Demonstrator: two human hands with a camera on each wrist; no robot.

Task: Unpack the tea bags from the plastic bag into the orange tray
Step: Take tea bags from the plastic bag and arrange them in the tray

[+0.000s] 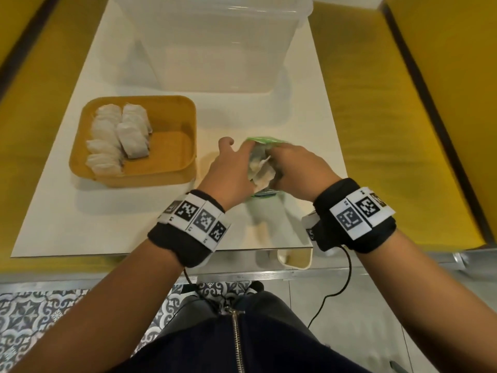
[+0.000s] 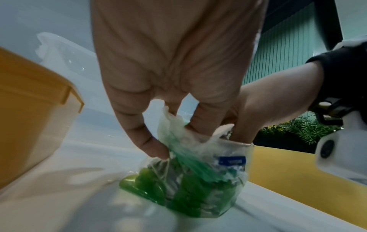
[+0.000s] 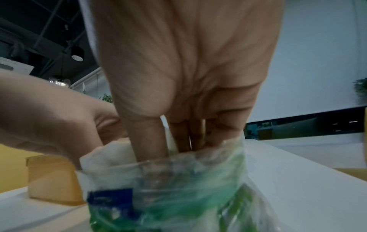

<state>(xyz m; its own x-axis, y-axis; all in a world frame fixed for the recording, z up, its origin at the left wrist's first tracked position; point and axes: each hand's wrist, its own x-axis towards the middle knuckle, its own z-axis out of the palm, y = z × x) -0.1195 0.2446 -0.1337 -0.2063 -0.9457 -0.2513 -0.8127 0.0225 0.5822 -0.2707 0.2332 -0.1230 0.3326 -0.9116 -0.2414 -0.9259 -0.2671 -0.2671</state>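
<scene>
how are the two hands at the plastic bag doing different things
The left hand pinches the bag at its rim from outside, holding the mouth open; the right hand has its fingers pushed down inside the bag. The left hand is on the side nearer the orange tray; the right hand is on the far side. What the right fingers hold is hidden. Both hands are at the bag's open mouth.

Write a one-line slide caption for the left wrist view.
Left hand pinches the plastic bag rim while the right hand reaches inside.

White table (image 1: 242,125) bears orange tray (image 1: 185,170), plastic bag (image 1: 262,140) (green-printed), clear bin (image 1: 215,49).
</scene>
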